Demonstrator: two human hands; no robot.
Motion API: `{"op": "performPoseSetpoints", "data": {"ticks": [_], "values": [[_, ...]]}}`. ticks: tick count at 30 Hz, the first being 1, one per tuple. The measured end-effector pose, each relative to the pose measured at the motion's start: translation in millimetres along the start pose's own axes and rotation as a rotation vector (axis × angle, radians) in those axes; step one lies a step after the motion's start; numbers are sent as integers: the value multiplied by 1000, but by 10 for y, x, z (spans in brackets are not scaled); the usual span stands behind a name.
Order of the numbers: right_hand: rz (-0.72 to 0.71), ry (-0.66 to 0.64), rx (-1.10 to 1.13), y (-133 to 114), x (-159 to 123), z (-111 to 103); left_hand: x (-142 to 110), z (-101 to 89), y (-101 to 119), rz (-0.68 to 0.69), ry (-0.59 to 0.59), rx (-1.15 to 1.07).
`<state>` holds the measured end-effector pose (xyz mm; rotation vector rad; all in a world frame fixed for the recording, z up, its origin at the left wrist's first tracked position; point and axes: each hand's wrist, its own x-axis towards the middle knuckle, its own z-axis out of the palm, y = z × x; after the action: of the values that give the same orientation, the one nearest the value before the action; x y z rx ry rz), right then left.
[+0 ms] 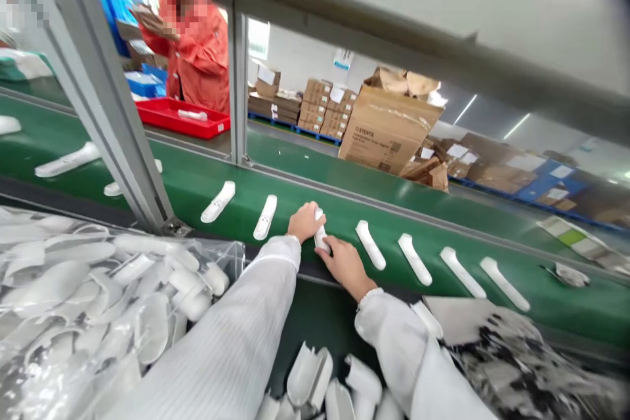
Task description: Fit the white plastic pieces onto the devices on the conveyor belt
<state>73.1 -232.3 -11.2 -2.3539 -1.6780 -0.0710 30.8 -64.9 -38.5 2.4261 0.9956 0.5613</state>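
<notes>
Both my hands are at one white plastic handle [319, 231], a slim piece with a bent head, over the green conveyor belt [339, 207]. My left hand [304, 220] grips its far end, fingers closed. Thumb and fingers of my right hand [348, 265] pinch its near end. Left of my hands lie similar white handles [266, 216] with small button marks on their faces. On the right, several plain white handles [370, 245] lie slanted in a row along the belt. My fingers partly cover the held piece.
A clear bag of white plastic shells [98, 275] sits at left. Loose curved shells [310, 374] lie below my arms. Dark parts in plastic film [531, 361] are at right. A metal post [93, 79] rises at left. Across the belt, a person in red [201, 52] stands behind a red tray [162, 119].
</notes>
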Motion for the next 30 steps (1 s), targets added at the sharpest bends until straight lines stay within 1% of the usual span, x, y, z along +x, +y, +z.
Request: {"op": "performPoseSetpoints", "data": {"ticks": [2,4,8,11,13,14,15,16,17,18,19,20,22,24,26,28,30], "values": [[-42,-37,14,96,-106,-37,25,58,47,-12,-7,0],[-19,-69,17,158,-153,-42,54,117,91,-29,-26,-3],[36,-81,5,177,-86,-65,104,176,241,-30,-88,30],[25,-79,6,164,-77,-242,129,102,360,44,-177,100],[-11,-88,62,165,-225,-445,148,-38,358,126,-201,146],[-36,-108,106,170,-360,-554,161,-134,318,161,-182,168],[-55,-152,224,176,-531,-655,177,-244,249,185,-139,193],[-77,-246,345,183,-727,-742,195,-361,156,194,-77,219],[-103,-342,413,187,-933,-810,214,-476,44,188,-14,249],[-122,-421,429,187,-1131,-859,230,-582,-80,168,35,277],[-122,-483,420,180,-1307,-890,241,-668,-208,142,58,299],[-104,-524,405,167,-1449,-907,244,-729,-331,114,49,308],[-74,-594,393,127,-1608,-912,224,-761,-534,62,-36,280],[-49,-633,406,100,-1614,-891,178,-687,-657,11,-80,225],[-25,-617,435,109,-1509,-845,130,-562,-702,-34,-39,187],[2,-506,462,135,-1314,-764,100,-447,-695,-47,16,174],[34,-347,478,132,-1025,-641,91,-373,-666,-25,29,164]]}}
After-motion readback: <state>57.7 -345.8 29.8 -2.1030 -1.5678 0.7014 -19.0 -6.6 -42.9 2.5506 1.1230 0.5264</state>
